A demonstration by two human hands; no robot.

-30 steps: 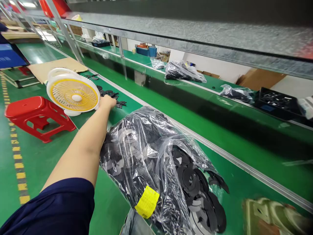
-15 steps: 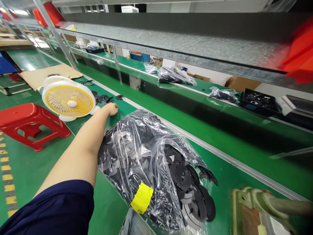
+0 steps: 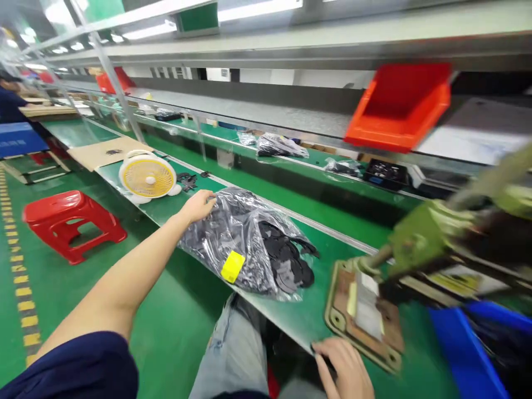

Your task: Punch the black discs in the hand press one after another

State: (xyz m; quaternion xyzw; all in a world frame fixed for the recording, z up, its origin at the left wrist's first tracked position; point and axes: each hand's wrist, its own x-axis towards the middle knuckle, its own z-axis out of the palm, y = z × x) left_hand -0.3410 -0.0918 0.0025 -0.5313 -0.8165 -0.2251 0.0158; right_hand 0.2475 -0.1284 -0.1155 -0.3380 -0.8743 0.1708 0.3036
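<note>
My left hand (image 3: 200, 204) reaches out over the far end of a clear plastic bag (image 3: 245, 238) full of black flat ring parts, its fingers curled and touching the bag; whether it holds anything I cannot make out. The bag carries a yellow tag (image 3: 232, 266) and lies on the green bench (image 3: 307, 316). My right hand (image 3: 344, 368) rests at the near bench edge, fingers laid flat beside the brown base plate (image 3: 363, 318) of a green hand press (image 3: 428, 235).
A small yellow and white fan (image 3: 147, 177) stands further along the bench, with loose black parts (image 3: 187, 180) beside it. A red stool (image 3: 68, 221) stands on the floor at left. A blue bin (image 3: 469, 354) sits at right, a red bin (image 3: 399, 108) on the shelf above.
My left hand has drawn back from the loose parts by the fan to the bag. The view has swung right and pulled back, bringing the press and my right hand into sight.
</note>
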